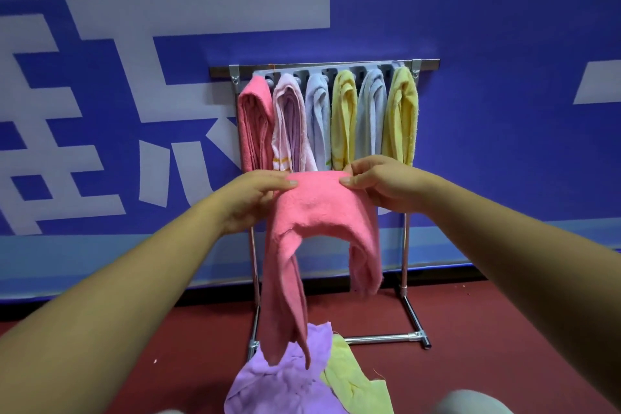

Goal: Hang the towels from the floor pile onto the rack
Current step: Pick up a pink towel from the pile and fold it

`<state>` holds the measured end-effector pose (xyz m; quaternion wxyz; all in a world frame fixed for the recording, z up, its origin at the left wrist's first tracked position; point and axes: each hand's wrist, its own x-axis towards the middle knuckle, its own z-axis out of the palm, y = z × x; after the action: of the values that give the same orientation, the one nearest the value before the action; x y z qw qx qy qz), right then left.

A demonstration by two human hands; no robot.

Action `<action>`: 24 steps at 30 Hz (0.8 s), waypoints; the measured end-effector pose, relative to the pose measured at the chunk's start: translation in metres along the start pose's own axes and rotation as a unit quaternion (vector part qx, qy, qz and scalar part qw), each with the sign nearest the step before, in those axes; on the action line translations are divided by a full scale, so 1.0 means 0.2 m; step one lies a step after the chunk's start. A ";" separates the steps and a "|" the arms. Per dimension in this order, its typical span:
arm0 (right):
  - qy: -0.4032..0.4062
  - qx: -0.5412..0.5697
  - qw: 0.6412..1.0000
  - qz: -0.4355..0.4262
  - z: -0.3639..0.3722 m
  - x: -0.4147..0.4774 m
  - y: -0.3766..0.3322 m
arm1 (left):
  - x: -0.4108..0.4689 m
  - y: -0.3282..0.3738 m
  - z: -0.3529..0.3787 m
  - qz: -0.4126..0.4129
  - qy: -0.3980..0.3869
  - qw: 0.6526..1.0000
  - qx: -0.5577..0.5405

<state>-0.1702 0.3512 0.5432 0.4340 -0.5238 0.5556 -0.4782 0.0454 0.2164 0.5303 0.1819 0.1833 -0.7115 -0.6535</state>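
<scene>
Six towels already hang on the rack at frame centre; our left hand and right hand pinch a pink towel, while a purple towel and a yellow towel wait on the floor.

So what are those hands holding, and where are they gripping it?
A pink towel, pinched along its top edge: the left hand near one end, the right hand near the other. The rest hangs down towards the floor pile.

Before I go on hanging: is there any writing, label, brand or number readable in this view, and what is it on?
Blue wall banner: large white characters, cropped by the frame and hidden behind the rack; none can be read whole.
Hung towels and the pink towel held in both hands: no label or print visible.
</scene>
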 end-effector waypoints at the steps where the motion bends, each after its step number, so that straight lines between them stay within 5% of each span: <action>1: -0.008 -0.004 1.000 0.006 -0.02 0.00 -0.01 | 0.01 0.02 0.02 0.004 0.007 1.000 0.012; 7: -0.066 -0.067 0.995 0.018 -0.12 0.00 -0.12 | 0.14 0.16 0.04 0.006 0.004 0.996 0.083; 14: 0.009 0.000 0.998 -0.055 -0.33 0.17 -0.24 | 0.42 0.32 0.01 0.046 -0.001 0.986 0.161; 18: 0.057 -0.048 0.996 -0.054 -0.47 0.34 -0.31 | 0.60 0.41 -0.03 0.059 -0.015 0.972 0.229; 24: 0.151 -0.152 0.972 -0.091 -0.66 0.61 -0.47 | 0.94 0.60 -0.16 0.126 0.065 0.957 0.255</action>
<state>-0.2941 0.2398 0.6606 0.2149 -0.5536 0.6307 -0.4996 -0.1042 0.1036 0.6563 0.2563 0.1744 -0.8583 -0.4090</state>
